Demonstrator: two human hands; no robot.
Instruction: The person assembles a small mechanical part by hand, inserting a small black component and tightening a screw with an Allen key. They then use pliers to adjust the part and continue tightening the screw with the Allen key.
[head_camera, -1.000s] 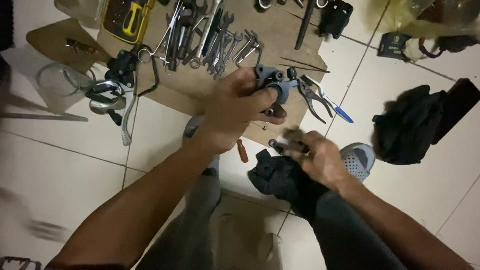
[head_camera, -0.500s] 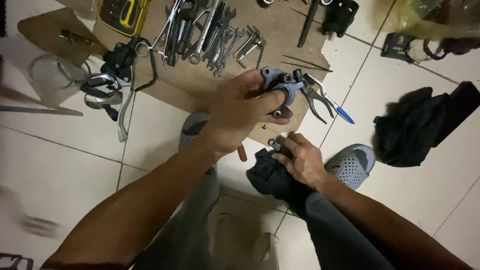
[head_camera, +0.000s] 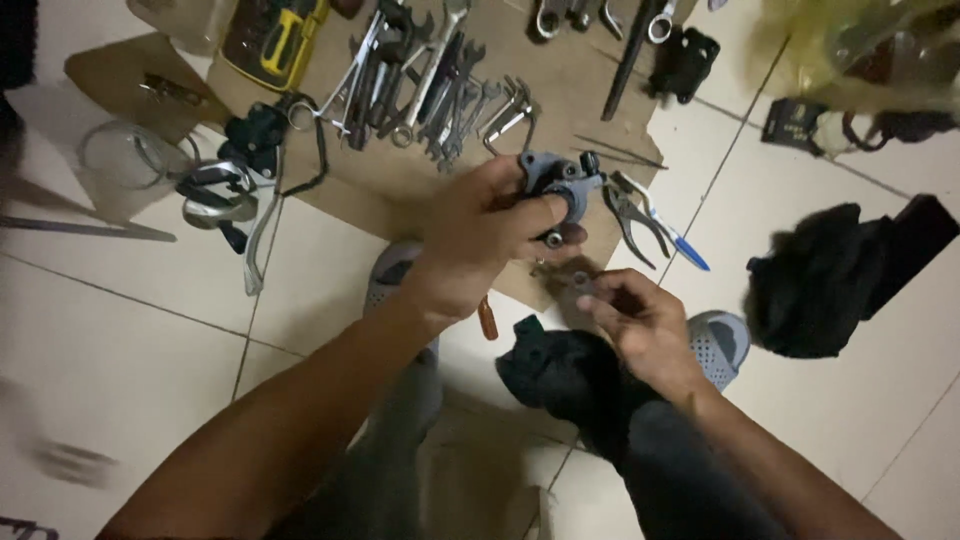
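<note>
My left hand grips a grey-blue metal brake caliper and holds it up over the brown cardboard sheet. My right hand is just below and to the right of it, fingers pinched around a small dark part that I cannot make out clearly. A black rag lies under my right wrist, over my knee.
Several wrenches lie on the cardboard, with pliers with blue handles at its right edge. A yellow-and-black tool, a brake lever and a clear container are at the left. A black cloth lies on the tiles at right. Grey sandals are on my feet.
My right hand has lifted off the black rag and moved up toward the caliper, pinching a small part. My left hand keeps holding the caliper in about the same place.
</note>
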